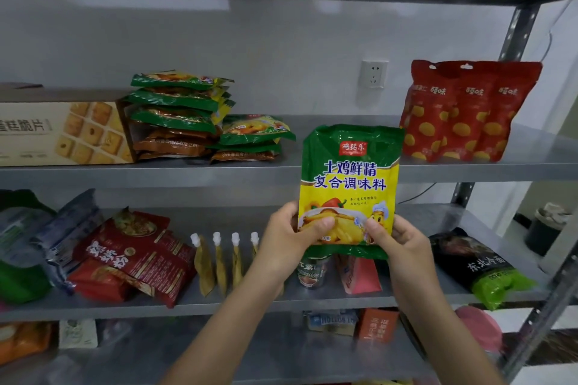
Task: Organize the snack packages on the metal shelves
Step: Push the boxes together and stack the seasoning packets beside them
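Both the left hand and right hand gripped a green-and-yellow seasoning packet upright, near the middle shelf. Matching packets already lay stacked far left; the lower shelf remained jumbled.

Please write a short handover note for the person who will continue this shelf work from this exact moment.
Left hand and right hand: both grip the bottom edge of one green-yellow seasoning packet, held upright in front of the upper shelf.
Matching packets: a tall stack and a short stack lie on that shelf beside the biscuit box. Red bags stand at its right end.
Done: most packets stacked.
Left: place the held packet, probably on the short stack; the lower shelf looks untidy.
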`<state>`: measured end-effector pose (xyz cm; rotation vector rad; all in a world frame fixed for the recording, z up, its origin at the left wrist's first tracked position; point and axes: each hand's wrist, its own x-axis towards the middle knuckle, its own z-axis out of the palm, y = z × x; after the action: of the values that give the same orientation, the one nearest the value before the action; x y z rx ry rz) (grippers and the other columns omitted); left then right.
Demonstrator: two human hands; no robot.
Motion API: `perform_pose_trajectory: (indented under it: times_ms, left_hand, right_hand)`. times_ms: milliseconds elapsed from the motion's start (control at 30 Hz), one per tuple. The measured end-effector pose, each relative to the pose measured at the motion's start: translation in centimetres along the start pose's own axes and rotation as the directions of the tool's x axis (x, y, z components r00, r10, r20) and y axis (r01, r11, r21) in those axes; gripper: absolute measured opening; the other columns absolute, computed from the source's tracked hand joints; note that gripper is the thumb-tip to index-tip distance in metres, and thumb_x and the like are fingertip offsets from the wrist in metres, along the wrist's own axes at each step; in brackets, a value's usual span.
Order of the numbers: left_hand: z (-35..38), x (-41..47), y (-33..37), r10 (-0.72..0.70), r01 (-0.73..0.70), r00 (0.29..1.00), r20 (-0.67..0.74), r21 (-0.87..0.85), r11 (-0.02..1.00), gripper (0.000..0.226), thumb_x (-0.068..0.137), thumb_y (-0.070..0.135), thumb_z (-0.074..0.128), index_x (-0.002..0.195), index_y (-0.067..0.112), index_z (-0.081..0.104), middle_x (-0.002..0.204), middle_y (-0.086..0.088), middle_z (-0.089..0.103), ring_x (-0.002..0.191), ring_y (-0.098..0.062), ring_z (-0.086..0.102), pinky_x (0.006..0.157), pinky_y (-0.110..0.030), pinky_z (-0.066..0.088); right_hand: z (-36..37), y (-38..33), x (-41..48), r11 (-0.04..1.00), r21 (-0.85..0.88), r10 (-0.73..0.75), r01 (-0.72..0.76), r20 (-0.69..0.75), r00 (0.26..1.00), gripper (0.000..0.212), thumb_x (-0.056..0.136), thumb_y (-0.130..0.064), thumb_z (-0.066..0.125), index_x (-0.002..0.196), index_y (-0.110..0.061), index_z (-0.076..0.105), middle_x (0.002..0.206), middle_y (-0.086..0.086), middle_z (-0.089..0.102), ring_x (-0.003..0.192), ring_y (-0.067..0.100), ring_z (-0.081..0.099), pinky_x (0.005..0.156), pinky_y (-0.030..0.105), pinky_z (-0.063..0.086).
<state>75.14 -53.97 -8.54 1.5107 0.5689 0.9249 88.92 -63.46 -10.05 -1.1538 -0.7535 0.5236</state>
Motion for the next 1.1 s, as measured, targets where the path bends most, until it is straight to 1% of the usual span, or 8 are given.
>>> perform_pose_trajectory:
  times_ms: [300, 367, 433, 500, 567, 733, 933, 1100]
  left_hand:
    - [-0.4, 2.0, -0.6, 0.134, -0.121, 0.989, -0.062, 0.174, 0.977, 0.002, 0.089, 0.025, 0.069, 0.091, 0.024, 0.069, 0.089, 0.002, 0.076, 0.086, -0.017, 0.072, 0.083, -0.044, 0.058]
    - [-1.1, 2.7, -0.7, 0.231, -0.203, 0.972, -0.040, 0.344, 0.917, 0.042, 0.090, 0.056, 0.052, 0.096, 0.019, 0.069, 0.094, 0.001, 0.073, 0.090, -0.016, 0.068, 0.082, -0.044, 0.055]
    - [-2.1, 3.6, -1.2, 0.353, -0.291, 0.935, 0.015, 0.601, 0.744, 0.068, 0.092, 0.068, 0.027, 0.127, 0.020, 0.060, 0.133, 0.002, 0.059, 0.124, -0.011, 0.051, 0.104, -0.038, 0.042]
    - [-3.4, 4.8, -1.9, 0.457, -0.338, 0.880, 0.127, 0.843, 0.418, 0.074, 0.095, 0.064, 0.010, 0.153, 0.020, 0.023, 0.161, 0.007, 0.013, 0.149, -0.007, 0.007, 0.120, -0.030, 0.011]
    - [-4.5, 5.9, -3.3, 0.434, -0.331, 0.872, 0.228, 0.927, 0.178, 0.078, 0.093, 0.066, -0.001, 0.155, 0.018, 0.001, 0.161, 0.005, -0.009, 0.148, -0.010, -0.016, 0.121, -0.033, -0.006]
    - [-5.3, 8.1, -6.9, 0.338, -0.202, 0.915, 0.222, 0.975, -0.094, 0.092, 0.087, 0.070, 0.014, 0.155, 0.008, 0.001, 0.162, -0.006, -0.017, 0.148, -0.022, -0.016, 0.118, -0.039, -0.011]
    - [-4.8, 8.8, -8.0, 0.420, -0.176, 0.883, 0.210, 0.977, -0.119, 0.114, 0.080, 0.071, 0.039, 0.145, 0.011, -0.033, 0.151, -0.006, -0.042, 0.140, -0.023, -0.038, 0.114, -0.041, -0.023]
    - [-4.6, 8.8, -8.1, 0.436, -0.158, 0.877, 0.201, 0.979, -0.133, 0.117, 0.078, 0.072, 0.041, 0.147, 0.010, -0.030, 0.154, -0.008, -0.037, 0.143, -0.025, -0.032, 0.117, -0.044, -0.016]
  right_hand:
    - [0.8, -0.2, 1.7, 0.999, -0.010, -0.034, 0.034, -0.017, 0.999, 0.010, 0.087, -0.010, 0.064, 0.094, -0.011, 0.070, 0.082, -0.002, 0.075, 0.072, 0.006, 0.070, 0.060, 0.015, 0.052]
    - [0.9, -0.8, 2.9, 0.998, -0.045, -0.053, 0.052, -0.039, 0.998, 0.007, 0.088, -0.012, 0.065, 0.092, -0.012, 0.070, 0.083, -0.002, 0.074, 0.071, 0.004, 0.068, 0.061, 0.013, 0.051]
    - [1.0, -1.8, 4.4, 0.991, -0.101, -0.089, 0.083, -0.057, 0.994, 0.007, 0.088, -0.014, 0.067, 0.090, -0.008, 0.070, 0.080, -0.001, 0.071, 0.067, 0.001, 0.065, 0.062, 0.011, 0.050]
    - [1.2, -3.0, 6.5, 0.981, -0.153, -0.136, 0.123, -0.082, 0.987, 0.014, 0.088, -0.017, 0.068, 0.087, -0.003, 0.069, 0.076, 0.001, 0.068, 0.061, -0.001, 0.060, 0.062, 0.011, 0.047]
    - [1.8, -4.4, 8.7, 0.964, -0.219, -0.174, 0.148, -0.102, 0.980, 0.016, 0.088, -0.020, 0.069, 0.083, -0.005, 0.067, 0.071, 0.001, 0.065, 0.055, -0.006, 0.055, 0.057, 0.007, 0.043]
    - [3.5, -5.1, 14.7, 0.928, -0.357, -0.173, 0.112, -0.146, 0.974, 0.029, 0.087, -0.022, 0.071, 0.099, 0.005, 0.068, 0.087, 0.020, 0.067, 0.077, 0.018, 0.053, 0.065, 0.027, 0.040]
    - [4.3, -3.1, 18.8, 0.742, -0.668, -0.057, -0.059, -0.150, 0.987, 0.049, 0.084, -0.035, 0.073, 0.052, -0.013, 0.044, 0.052, 0.003, 0.041, 0.057, 0.023, 0.040, 0.053, 0.034, 0.026]
    - [4.4, -1.3, 20.0, 0.620, -0.783, -0.062, -0.041, -0.100, 0.993, 0.057, 0.076, -0.054, 0.074, 0.101, -0.003, 0.072, 0.104, 0.018, 0.069, 0.105, 0.036, 0.060, 0.072, 0.032, 0.040]
